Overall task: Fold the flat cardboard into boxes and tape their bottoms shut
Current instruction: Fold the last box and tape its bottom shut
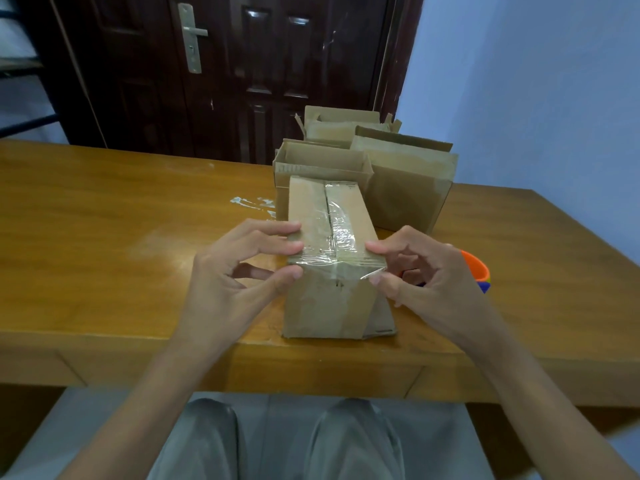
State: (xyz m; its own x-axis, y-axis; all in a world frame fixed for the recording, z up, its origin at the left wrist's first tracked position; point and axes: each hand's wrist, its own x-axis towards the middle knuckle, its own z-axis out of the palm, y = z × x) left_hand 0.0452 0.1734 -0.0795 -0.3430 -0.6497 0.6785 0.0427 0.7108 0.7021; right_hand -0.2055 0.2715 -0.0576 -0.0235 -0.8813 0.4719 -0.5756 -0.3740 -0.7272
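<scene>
Cardboard box (332,258), bottom up near table (104,209) front edge: taping step, clear tape (332,233) over seam. Left hand (242,268) and right hand (426,275), each grip pinching a tape end at box's top edges. Next: press ends down flat.

I have only 1 view, a wide-angle camera on my head, looking forward and steeply down across the wooden table (104,216) toward the dark door (242,64) behind it. It sits close above my work: my left hand (239,271) and right hand (426,275) fill the middle, my lap the bottom edge.
</scene>
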